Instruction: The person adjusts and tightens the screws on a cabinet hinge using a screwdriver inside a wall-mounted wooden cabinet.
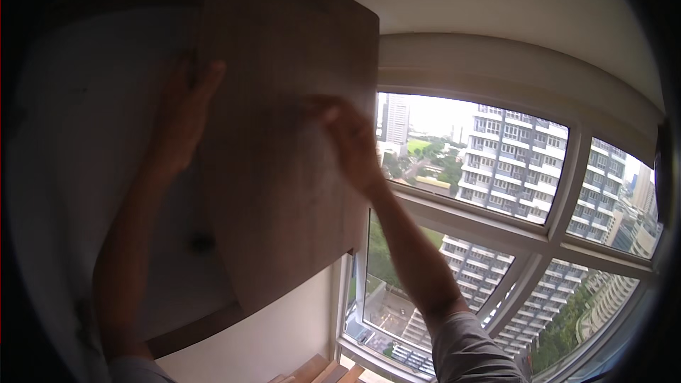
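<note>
One large, flat, dark brown wood-grain panel hangs ahead of the person. Of two bare hands, the left hand is at its left edge, thumb over the front; whether that grip clasps the edge cannot be told. The blurred right hand is before its face, grip narrow with fingers curled, contact unclear. Rightward, one pale-framed window shows four panes.

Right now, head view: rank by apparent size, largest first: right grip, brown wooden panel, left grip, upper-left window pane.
1. Brown wooden panel
2. Upper-left window pane
3. Left grip and right grip: unranked; they look alike, with the left in shadow and the right blurred.
</note>
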Tool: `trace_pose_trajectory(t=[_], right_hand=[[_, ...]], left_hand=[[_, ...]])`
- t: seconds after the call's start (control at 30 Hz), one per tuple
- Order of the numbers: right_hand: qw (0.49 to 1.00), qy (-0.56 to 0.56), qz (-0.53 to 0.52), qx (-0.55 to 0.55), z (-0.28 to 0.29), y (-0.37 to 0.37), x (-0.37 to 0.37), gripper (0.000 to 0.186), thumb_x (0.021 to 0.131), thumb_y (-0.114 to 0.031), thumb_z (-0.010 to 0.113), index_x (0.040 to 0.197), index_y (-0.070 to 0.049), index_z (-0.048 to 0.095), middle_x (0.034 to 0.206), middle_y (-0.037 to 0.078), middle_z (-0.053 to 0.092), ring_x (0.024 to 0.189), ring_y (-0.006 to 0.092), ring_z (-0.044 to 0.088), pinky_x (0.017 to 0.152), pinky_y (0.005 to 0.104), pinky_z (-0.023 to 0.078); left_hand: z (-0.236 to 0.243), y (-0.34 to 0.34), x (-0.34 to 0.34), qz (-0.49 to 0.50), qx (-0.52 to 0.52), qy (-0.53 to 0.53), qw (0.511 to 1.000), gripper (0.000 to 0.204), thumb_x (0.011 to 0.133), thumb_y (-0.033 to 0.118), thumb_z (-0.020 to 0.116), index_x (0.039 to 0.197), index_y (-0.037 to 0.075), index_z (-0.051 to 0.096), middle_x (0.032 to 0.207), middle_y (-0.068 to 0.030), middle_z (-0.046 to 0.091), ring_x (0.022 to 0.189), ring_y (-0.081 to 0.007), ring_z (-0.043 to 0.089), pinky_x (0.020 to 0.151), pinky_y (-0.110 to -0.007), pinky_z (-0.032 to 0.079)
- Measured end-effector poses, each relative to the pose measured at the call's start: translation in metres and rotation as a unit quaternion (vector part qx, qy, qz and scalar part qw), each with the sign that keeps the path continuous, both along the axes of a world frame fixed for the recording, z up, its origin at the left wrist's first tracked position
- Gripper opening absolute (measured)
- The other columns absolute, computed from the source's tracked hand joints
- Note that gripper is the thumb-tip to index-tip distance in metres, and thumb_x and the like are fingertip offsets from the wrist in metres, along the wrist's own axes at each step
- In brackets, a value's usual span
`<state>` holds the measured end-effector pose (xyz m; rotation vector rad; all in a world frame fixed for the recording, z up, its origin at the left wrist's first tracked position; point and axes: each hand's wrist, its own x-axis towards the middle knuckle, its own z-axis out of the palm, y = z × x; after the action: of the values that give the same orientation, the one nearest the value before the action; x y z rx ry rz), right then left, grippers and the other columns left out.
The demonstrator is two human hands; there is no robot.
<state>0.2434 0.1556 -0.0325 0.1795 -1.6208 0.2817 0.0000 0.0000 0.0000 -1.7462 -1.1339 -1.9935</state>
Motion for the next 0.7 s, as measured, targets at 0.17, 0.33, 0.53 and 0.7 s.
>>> trace_pose_trajectory(t=[0.17, 0.33, 0.53, 0.7], right_hand=[[0.950, 0.166, 0.250, -0.088, 0.097, 0.057, 0.067, 0.049, 0.110, -0.041, 0.038, 0.081, -0.007, 0.057, 0.073, 0.009, 0.058, 0.070, 0.0244, 0.056, 0.069, 0.0394, 0.045], [0.886, 0.218, 0.410, -0.010, 0.162, 0.046, 0.086, 0.046, 0.108, -0.038, 0.043, 0.069, -0.012, 0.046, 0.061, 0.003, 0.044, 0.057, 0.0172, 0.044, 0.056, 0.0332, 0.038], [0.860, 0.344, 0.372, -0.066, 0.165, 0.110, -0.001, 0.047, 0.108, -0.035, 0.041, 0.065, -0.015, 0.036, 0.057, 0.001, 0.033, 0.051, 0.0180, 0.030, 0.048, 0.0363, 0.027], [0.872, 0.311, 0.366, -0.096, 0.162, 0.096, -0.007, 0.048, 0.108, -0.035, 0.043, 0.066, -0.013, 0.040, 0.058, 0.002, 0.036, 0.054, 0.0188, 0.036, 0.054, 0.0355, 0.035]], left_hand=[[0.013, 0.013, 0.010, -0.081, 0.041, -0.010, 0.996, 0.071, 0.100, 0.049, 0.062, 0.144, -0.005, 0.047, 0.134, -0.0226, 0.060, 0.125, -0.0322, 0.058, 0.105, -0.040, 0.044], [0.026, 0.010, 0.000, 0.044, 0.062, 0.016, 0.997, 0.073, 0.099, 0.051, 0.063, 0.145, -0.004, 0.047, 0.136, -0.0211, 0.059, 0.127, -0.0321, 0.057, 0.106, -0.040, 0.044], [0.032, 0.025, -0.003, 0.055, 0.090, 0.034, 0.994, 0.076, 0.096, 0.051, 0.067, 0.149, 0.000, 0.045, 0.141, -0.0205, 0.056, 0.130, -0.0328, 0.056, 0.108, -0.042, 0.044], [0.033, 0.013, 0.008, 0.009, 0.072, 0.030, 0.997, 0.077, 0.096, 0.048, 0.068, 0.151, 0.001, 0.041, 0.143, -0.0211, 0.055, 0.131, -0.0324, 0.055, 0.110, -0.042, 0.043]])
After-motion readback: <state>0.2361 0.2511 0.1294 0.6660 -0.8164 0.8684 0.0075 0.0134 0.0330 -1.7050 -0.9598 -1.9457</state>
